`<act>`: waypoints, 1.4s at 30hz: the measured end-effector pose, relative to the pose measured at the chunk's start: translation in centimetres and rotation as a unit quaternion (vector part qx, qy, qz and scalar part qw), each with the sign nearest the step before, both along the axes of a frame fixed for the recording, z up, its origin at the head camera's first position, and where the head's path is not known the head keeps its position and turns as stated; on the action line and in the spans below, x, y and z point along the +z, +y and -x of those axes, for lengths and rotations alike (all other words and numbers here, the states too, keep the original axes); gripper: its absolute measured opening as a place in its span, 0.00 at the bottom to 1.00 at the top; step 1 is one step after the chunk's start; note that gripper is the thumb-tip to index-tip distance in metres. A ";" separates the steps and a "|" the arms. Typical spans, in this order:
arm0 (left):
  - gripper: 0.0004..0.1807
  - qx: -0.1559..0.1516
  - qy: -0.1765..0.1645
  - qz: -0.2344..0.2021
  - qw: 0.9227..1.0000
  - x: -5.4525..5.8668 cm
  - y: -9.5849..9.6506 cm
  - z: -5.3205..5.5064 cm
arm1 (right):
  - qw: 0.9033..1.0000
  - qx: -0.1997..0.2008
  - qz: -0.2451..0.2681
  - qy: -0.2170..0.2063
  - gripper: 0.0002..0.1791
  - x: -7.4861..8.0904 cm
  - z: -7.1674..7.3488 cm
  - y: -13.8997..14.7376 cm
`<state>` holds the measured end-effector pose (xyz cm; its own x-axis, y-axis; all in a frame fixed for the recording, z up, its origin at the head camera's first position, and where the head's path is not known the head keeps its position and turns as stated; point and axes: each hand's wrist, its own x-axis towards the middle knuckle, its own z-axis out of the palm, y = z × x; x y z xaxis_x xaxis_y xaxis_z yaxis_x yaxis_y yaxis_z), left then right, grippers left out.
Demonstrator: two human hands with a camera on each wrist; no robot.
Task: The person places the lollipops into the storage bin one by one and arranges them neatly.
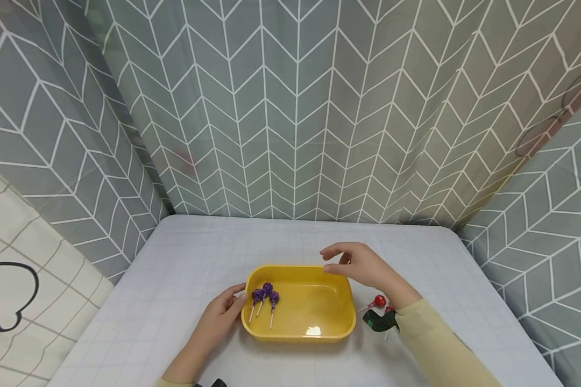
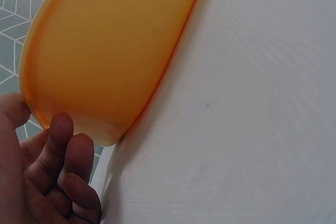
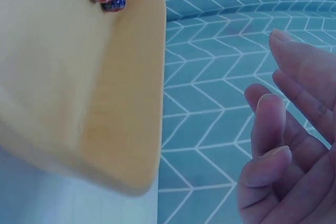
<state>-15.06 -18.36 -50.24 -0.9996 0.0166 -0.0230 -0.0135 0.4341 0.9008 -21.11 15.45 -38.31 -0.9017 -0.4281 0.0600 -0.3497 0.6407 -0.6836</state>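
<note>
A yellow tray (image 1: 310, 301) stands on the table with three purple-wrapped lollipops (image 1: 267, 289) at its left end. My left hand (image 1: 222, 310) grips the tray's left end, thumb at the rim and fingers against the outer wall; the left wrist view shows the fingers (image 2: 79, 156) bent at that wall. Over the far right corner of the tray hovers my right hand (image 1: 360, 264), its fingers loosely bent with nothing between them. In the right wrist view the fingers (image 3: 268, 124) appear apart from the tray wall (image 3: 131, 103).
Red-wrapped lollipops (image 1: 380, 301) lie on the table right of the tray, partly hidden by the right forearm and its dark wrist strap (image 1: 380, 321). Grey chevron-patterned curtains (image 1: 281, 134) hang behind the white-covered table (image 1: 193, 247) and along its sides.
</note>
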 end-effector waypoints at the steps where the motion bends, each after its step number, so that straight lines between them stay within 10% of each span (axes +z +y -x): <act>1: 0.22 0.000 0.000 -0.002 1.000 0.0 0.0 0.0 | 1.000 -0.002 0.005 -0.002 0.17 0.0 -0.1 0.2; 42: 0.21 0.006 -0.008 0.000 1.000 -0.1 0.1 0.2 | 0.993 -0.103 0.039 -0.046 0.20 -2.5 -2.8 7.5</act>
